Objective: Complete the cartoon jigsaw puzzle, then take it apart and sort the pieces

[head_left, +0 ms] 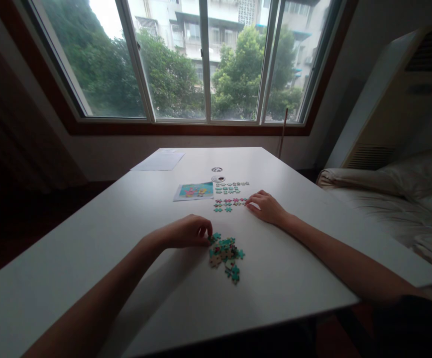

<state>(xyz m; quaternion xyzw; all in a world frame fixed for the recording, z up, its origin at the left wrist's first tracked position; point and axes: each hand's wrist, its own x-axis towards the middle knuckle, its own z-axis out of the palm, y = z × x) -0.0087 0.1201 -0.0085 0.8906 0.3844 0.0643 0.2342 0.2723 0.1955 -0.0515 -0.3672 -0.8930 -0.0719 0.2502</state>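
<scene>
A loose heap of teal and pink puzzle pieces [225,253] lies on the white table [89,258] in front of me. My left hand [186,231] rests at the heap's left edge, fingers curled and pinching a piece there. Farther back, sorted puzzle pieces [229,203] lie in short rows. My right hand [266,206] lies beside those rows, fingertips bent down and touching the right end of a row. A small printed picture [194,191] of the puzzle lies left of the rows.
A sheet of paper [159,160] lies at the table's far left. Two small round objects [217,174] sit behind the rows. A large window spans the far wall. A bed with pale bedding [395,199] stands to the right, beside a tall white unit [398,99].
</scene>
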